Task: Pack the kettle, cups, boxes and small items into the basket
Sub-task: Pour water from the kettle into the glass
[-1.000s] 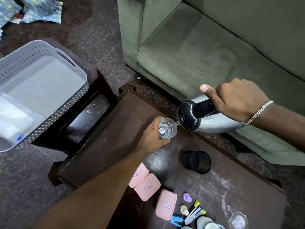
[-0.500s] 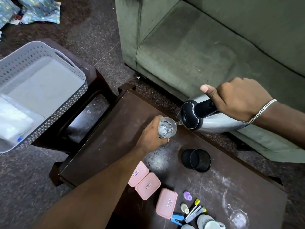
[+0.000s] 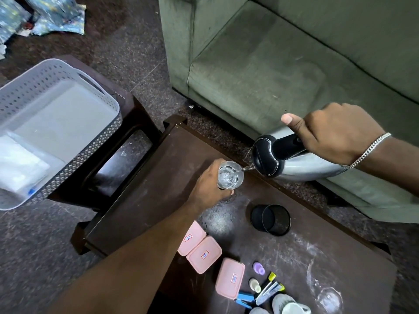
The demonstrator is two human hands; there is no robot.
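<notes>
**Kettle tipped over a glass at the dark table**

Nearest the camera, at the bottom edge of the dark table (image 3: 145, 184), lie the small items: a blue stapler (image 3: 246, 299), a silver clip (image 3: 267, 292), a yellow-capped marker (image 3: 271, 277), a small cream piece (image 3: 255, 284) and a purple cap (image 3: 259, 268). The top of a pale cup (image 3: 288, 304) shows beside them, cut off by the frame, and an empty clear glass (image 3: 328, 301) stands to the right. Three pink boxes (image 3: 230, 278) with small labels lie flat just left of these; two touch each other, the third is slightly apart.

Further up, a black mesh cup (image 3: 271, 219) stands alone in the middle of the table.

Beyond it, the left hand (image 3: 208, 186) is wrapped around a drinking glass (image 3: 230, 175) holding clear liquid, fingers closed on its side. The right hand (image 3: 335, 134), a chain bracelet (image 3: 367, 149) at the wrist, is clenched on the black handle of a steel kettle (image 3: 301, 165), thumb stretched forward. The kettle is tilted with its spout at the glass rim, a thin stream running in.

To the far left, a grey basket (image 3: 68, 71) sits on a separate dark stool (image 3: 136, 123); a white packet (image 3: 19, 168) lies in its near corner. A green sofa (image 3: 272, 64) fills the background, with crumpled wrapping (image 3: 52, 17) on the floor at top left.
</notes>
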